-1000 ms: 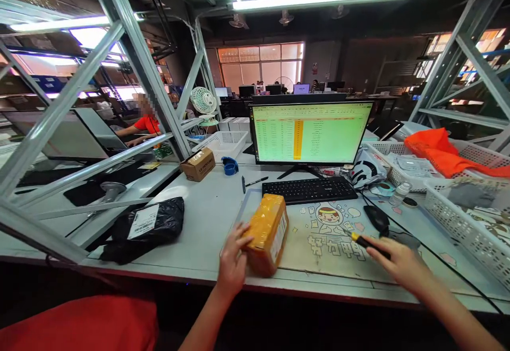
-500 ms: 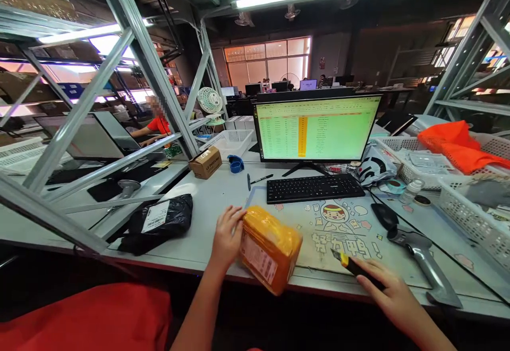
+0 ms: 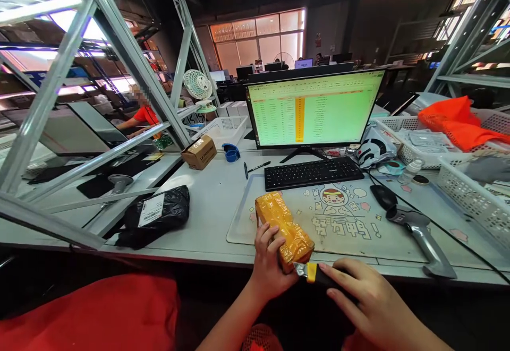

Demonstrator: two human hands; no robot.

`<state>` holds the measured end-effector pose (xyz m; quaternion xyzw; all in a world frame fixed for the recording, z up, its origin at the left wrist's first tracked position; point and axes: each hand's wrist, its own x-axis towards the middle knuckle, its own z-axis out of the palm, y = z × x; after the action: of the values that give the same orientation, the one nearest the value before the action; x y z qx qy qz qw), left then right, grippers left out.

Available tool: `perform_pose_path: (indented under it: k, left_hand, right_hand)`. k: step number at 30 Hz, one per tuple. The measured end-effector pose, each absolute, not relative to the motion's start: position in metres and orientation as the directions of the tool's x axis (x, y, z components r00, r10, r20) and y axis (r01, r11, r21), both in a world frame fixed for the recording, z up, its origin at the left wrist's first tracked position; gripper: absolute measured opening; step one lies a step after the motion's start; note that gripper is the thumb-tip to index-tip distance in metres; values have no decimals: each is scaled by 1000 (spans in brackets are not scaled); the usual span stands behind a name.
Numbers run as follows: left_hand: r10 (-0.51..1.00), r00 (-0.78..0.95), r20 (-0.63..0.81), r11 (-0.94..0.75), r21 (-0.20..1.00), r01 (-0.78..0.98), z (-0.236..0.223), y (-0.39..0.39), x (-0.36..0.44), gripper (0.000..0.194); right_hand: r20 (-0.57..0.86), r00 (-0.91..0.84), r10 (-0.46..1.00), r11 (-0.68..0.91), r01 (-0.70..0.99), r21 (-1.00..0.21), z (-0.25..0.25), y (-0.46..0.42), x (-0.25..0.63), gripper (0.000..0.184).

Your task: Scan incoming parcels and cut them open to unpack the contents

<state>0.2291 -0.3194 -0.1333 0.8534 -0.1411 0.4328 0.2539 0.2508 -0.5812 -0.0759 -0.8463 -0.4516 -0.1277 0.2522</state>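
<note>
A parcel wrapped in shiny yellow tape [image 3: 285, 221] lies at the front edge of the desk mat [image 3: 350, 247], its near end over the edge. My left hand [image 3: 273, 258] grips the parcel from its left side, fingers over the top. In my right hand [image 3: 360, 292] is a box cutter [image 3: 313, 273] with a black and yellow handle, closed in the fingers. Its blade tip is at the parcel's near end; whether it cuts into the tape I cannot tell.
A black bagged parcel [image 3: 157, 215] with a white label lies left. Behind the mat stand a keyboard [image 3: 314, 173] and monitor [image 3: 314, 112]. A barcode scanner [image 3: 418, 239] and mouse [image 3: 383, 197] lie right, beside white baskets [image 3: 474, 197]. A small brown carton [image 3: 199, 153] sits back left.
The parcel was turned and tilted, then set with its near end toward me. My right hand brought the box cutter left to the parcel. The barcode scanner, earlier largely hidden, shows fully.
</note>
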Motion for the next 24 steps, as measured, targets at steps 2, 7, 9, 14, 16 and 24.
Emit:
perform_pose_path:
  k: [2,7,9,14,16,24]
  left_hand:
    - [17,559,829,-837,317,-445,-136,-330,232,71]
    - [44,481,875,-842,292,-455,-140,-342,237,67]
    - [42,457,888,-838,280,-467,-140,-342,239,64]
    - [24,445,895,-849,253,-463,-141,-337,231,60]
    - [42,427,903,-860,250,-444,-143,-335,225,60]
    - [40,457,888,-866,260,-428,-143,-337,234,63]
  right_hand:
    - [414,577,704,-499,817,-288,-69,-582,252,37]
    - [347,601,720,-576,797,-183,-51,-575,241,37]
    - [330,604,725,-596,791,-138,-46,-570,237,37]
    - [272,709,651,-736,677,-5,-45,-596,287,42]
    - [292,846,446,-893,445,75,-51,-628,323,45]
    - [317,822,473,-766,561,-313,-60,-649,294,41]
